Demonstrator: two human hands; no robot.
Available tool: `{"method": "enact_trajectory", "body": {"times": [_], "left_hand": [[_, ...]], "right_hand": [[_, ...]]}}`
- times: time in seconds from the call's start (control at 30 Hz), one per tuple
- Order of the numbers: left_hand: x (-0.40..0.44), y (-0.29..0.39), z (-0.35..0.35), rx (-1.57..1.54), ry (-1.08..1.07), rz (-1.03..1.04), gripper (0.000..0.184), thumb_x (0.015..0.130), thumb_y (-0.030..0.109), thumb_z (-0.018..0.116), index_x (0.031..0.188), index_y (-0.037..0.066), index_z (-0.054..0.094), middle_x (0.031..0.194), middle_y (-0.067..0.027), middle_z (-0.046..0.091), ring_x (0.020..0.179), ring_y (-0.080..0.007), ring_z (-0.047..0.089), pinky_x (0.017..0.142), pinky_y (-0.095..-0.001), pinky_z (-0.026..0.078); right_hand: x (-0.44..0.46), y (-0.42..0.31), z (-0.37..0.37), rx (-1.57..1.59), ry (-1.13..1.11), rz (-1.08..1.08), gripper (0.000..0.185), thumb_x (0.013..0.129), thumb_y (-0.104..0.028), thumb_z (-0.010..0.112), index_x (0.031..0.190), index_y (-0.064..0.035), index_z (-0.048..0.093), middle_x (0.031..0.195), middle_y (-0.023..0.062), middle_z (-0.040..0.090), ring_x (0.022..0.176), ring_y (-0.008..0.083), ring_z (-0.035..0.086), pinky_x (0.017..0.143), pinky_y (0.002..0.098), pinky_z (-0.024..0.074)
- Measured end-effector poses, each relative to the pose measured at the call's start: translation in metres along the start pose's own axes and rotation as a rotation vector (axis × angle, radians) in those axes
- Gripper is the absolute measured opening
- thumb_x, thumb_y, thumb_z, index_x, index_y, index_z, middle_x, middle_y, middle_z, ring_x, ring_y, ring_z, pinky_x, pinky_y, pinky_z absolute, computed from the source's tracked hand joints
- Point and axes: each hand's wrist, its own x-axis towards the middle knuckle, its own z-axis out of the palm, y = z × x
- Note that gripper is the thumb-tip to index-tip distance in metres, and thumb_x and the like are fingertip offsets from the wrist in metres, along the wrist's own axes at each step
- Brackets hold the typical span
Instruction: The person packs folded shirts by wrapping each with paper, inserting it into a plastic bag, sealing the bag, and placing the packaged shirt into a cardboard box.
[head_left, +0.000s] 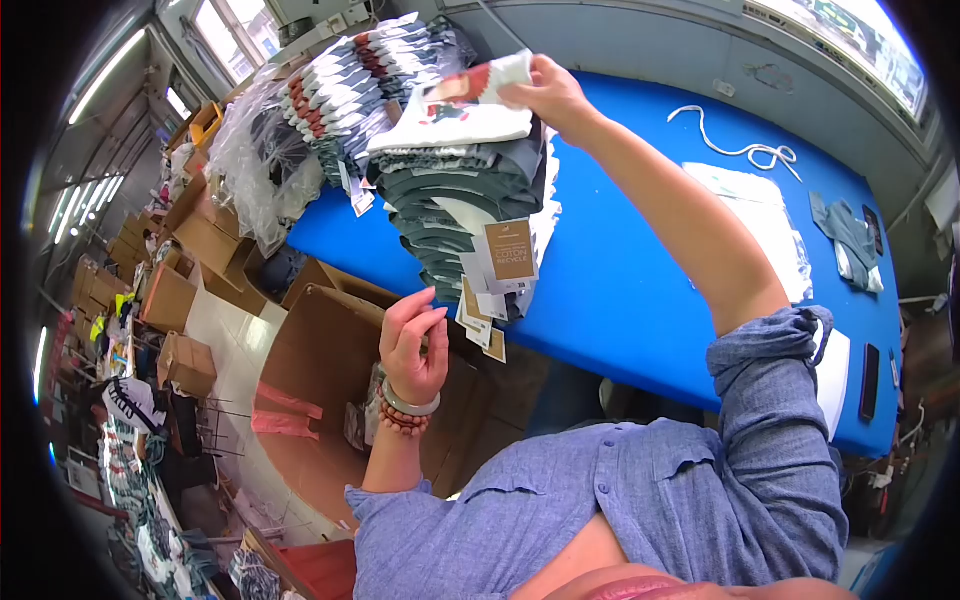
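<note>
My right hand [552, 95] is closed on the edge of a white printed garment [452, 122] and lifts part of it at the top of a tall stack. Below it lie folded dark green garments [415, 195], layered one on another. Brown and white hang tags [512, 250] dangle from the stack's near side; one reads "COTON RECYCLE". My left hand [412, 345], with a bangle and beads on its wrist, hovers just below and left of the tags. Its fingers are loosely bent and apart, with nothing visible in them.
More folded garments [335, 100] are piled at the back left beside clear plastic [255, 165]. On the blue table [630, 270] lie a white cord [740, 150], a bagged white garment [745, 215], a grey-green garment [848, 235] and a phone [869, 382]. An open carton [310, 380] stands below left.
</note>
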Motion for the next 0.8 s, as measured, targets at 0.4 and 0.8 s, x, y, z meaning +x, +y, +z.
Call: {"method": "enact_trajectory", "body": {"times": [0.4, 0.8], "left_hand": [[0.083, 0.042, -0.006, -0.752, 0.316, -0.340, 0.075, 0.093, 0.053, 0.050, 0.147, 0.006, 0.028, 0.151, -0.0140, 0.032, 0.138, -0.0311, 0.031, 0.113, -0.0474, 0.026], [-0.041, 0.136, 0.211, -1.441, -0.789, -1.262, 0.038, 0.101, 0.029, 0.045, 0.132, 0.007, 0.045, 0.130, -0.0103, 0.055, 0.117, -0.0297, 0.056, 0.094, -0.0509, 0.050]], "right_hand": [[-0.161, -0.149, -0.055, 0.335, 0.074, -0.408, 0.029, 0.093, -0.007, 0.059, 0.118, -0.0001, 0.046, 0.102, 0.0061, 0.061, 0.092, 0.0105, 0.059, 0.080, 0.0253, 0.0494], [-0.394, 0.056, -0.214, -0.539, 0.310, 0.408, 0.047, 0.085, -0.022, 0.063, 0.121, 0.0040, 0.048, 0.112, 0.0262, 0.060, 0.104, 0.0374, 0.060, 0.089, 0.0401, 0.0479]]}}
